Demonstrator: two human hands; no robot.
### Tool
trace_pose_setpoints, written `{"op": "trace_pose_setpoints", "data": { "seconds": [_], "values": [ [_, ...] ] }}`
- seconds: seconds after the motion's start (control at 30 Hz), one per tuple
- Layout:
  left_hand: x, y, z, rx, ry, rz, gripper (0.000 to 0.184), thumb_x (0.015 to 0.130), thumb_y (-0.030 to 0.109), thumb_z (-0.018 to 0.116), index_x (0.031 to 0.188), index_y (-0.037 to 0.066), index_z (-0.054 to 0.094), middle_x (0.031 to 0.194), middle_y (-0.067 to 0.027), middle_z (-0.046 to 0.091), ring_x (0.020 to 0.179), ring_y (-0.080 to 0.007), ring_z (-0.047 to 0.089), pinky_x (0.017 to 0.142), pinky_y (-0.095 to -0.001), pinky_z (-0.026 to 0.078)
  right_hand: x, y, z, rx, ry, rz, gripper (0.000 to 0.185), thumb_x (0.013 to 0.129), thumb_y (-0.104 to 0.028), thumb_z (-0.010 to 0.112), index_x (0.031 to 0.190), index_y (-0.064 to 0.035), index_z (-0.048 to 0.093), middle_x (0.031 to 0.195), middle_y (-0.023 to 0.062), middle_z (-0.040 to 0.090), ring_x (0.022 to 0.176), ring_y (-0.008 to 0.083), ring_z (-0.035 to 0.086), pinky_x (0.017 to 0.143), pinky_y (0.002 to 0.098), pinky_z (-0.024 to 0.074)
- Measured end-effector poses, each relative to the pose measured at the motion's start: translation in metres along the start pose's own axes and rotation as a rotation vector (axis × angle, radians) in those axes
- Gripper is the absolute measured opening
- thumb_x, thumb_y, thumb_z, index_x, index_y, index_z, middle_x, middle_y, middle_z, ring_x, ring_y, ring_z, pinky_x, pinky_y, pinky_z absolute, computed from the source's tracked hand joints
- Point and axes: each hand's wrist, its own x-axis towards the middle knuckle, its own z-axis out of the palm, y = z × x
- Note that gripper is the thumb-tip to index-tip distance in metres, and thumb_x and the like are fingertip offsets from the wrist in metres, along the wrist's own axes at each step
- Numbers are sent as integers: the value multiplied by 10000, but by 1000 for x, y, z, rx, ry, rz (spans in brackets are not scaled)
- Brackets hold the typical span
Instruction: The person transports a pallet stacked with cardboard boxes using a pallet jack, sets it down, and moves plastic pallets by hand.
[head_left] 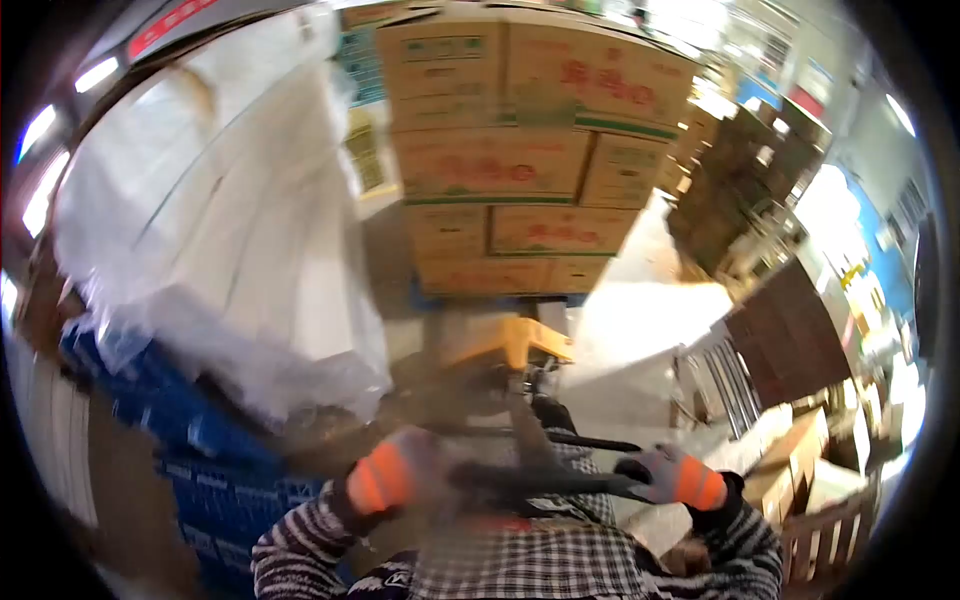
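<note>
And my right hand grips one end of the black handle that lies crosswise between my hands, my left hand at its other end, too blurred to tell its grip, yellow frame straight ahead.

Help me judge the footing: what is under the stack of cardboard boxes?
Blue bits show under the front of the boxes, beyond the yellow jack. The boxes cover everything farther back, so most of their support cannot be seen.
</note>
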Motion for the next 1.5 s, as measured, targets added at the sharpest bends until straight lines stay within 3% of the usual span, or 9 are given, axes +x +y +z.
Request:
{"op": "trace_pose_setpoints", "data": {
  "seconds": [0.33, 0.47, 0.73, 0.9, 1.03, 1.1, 1.17, 1.3, 1.5],
  "values": [
    [-52, 114, 137, -151, 84, -16, 496, 758, 547, 639, 910, 76, 683, 835, -157, 663, 849, -330, 628, 758, -437, 487, -97, 2, 45, 376, -691, 275, 229, 876, -161, 630, 1055, -25, 668, 918, 64, 693, 711, 118, 623, 574, 259, 496],
    [-61, 133, 212, -118, 210, -66, 499, 748, 554, 633, 826, 65, 697, 804, -145, 663, 816, -340, 629, 738, -428, 494, -123, -26, 73, -164, -949, 440, 441, 837, -412, 714, 1081, -46, 686, 879, 117, 711, 805, 220, 674, 712, 368, 518],
    [-130, 185, 334, -96, 491, -202, 498, 759, 545, 611, 748, 52, 679, 766, -157, 648, 780, -352, 624, 690, -426, 500, -242, -14, 179, -226, -522, 83, 451, 857, -432, 648, 1120, -66, 661, 896, 213, 680, 848, 346, 658, 698, 445, 492],
    [-165, 207, 378, -91, 486, -161, 488, 747, 541, 621, 726, 56, 674, 761, -142, 651, 775, -354, 628, 667, -416, 503, -297, 73, 250, -617, -150, -649, 413, 876, -397, 620, 1122, -68, 661, 858, 204, 678, 812, 337, 658, 677, 434, 492],
    [-244, 224, 345, -162, 404, 38, 522, 769, 564, 610, 966, 84, 669, 859, -107, 657, 889, -290, 617, 860, -395, 460, -309, -57, 217, -286, -794, 385, 400, 877, -381, 618, 1114, -62, 666, 815, 184, 686, 765, 310, 664, 657, 426, 495],
    [-249, 208, 368, -168, 790, 263, 647, 814, 398, 699, 1348, 100, 490, 1213, -126, 541, 1113, -297, 523, 1004, -403, 396, -314, -79, 202, -281, -569, 387, 385, 863, -316, 632, 1142, -50, 640, 881, 188, 669, 825, 314, 648, 703, 420, 491],
    [-333, 218, 334, -380, 1260, 369, 618, 811, 286, 723, 1346, 83, 488, 1283, -152, 522, 1179, -318, 501, 1046, -423, 378, -305, -93, 185, -359, -73, 224, 385, 850, -252, 646, 1169, -38, 614, 946, 191, 652, 885, 319, 631, 748, 415, 488],
    [-422, 156, 382, -569, 1223, -129, 566, 821, 230, 682, 1328, 52, 501, 1269, -176, 570, 1169, -345, 540, 1018, -417, 419, -238, -95, 153, -690, 802, -9, 430, 822, -123, 674, 1224, -14, 563, 1077, 198, 619, 1004, 327, 598, 838, 404, 480],
    [-508, 109, 563, -1166, 1270, -605, 507, 913, 193, 607, 1366, 8, 474, 1343, -122, 551, 1234, -186, 513, 1051, -326, 398, -141, -61, 111, -872, 1112, 172, 417, 782, -177, 701, 1153, -30, 580, 1099, 147, 635, 1016, 329, 600, 898, 413, 473]
  ]
}}
